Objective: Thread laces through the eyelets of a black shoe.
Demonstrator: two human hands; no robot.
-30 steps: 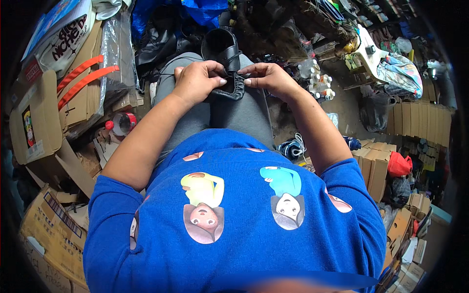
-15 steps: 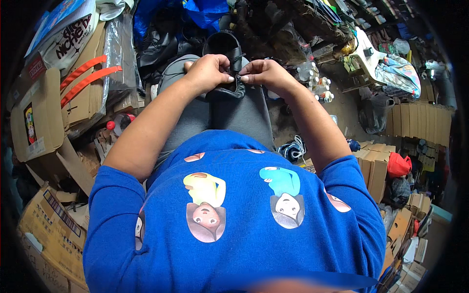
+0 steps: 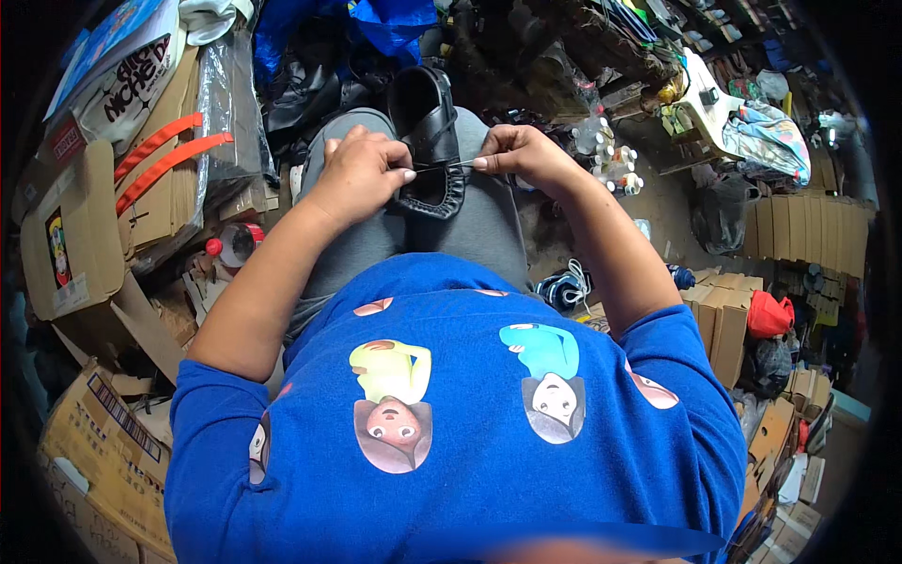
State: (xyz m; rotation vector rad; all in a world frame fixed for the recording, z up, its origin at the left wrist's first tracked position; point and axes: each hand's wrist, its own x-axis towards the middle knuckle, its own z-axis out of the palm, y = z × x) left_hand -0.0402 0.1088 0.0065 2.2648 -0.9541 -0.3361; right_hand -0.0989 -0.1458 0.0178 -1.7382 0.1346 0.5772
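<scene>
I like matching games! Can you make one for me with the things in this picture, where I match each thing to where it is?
Things:
1. black leather shoe
2. orange straps
3. red bag
4. red-capped plastic bottle

Places:
A. on stacked cardboard boxes at the right
B. on the grey-trousered lap, between the left hand and the right hand
C. on the cluttered floor beside the left forearm
D. on flattened cardboard at the upper left

Pairs: 1-B, 2-D, 3-A, 4-C
</scene>
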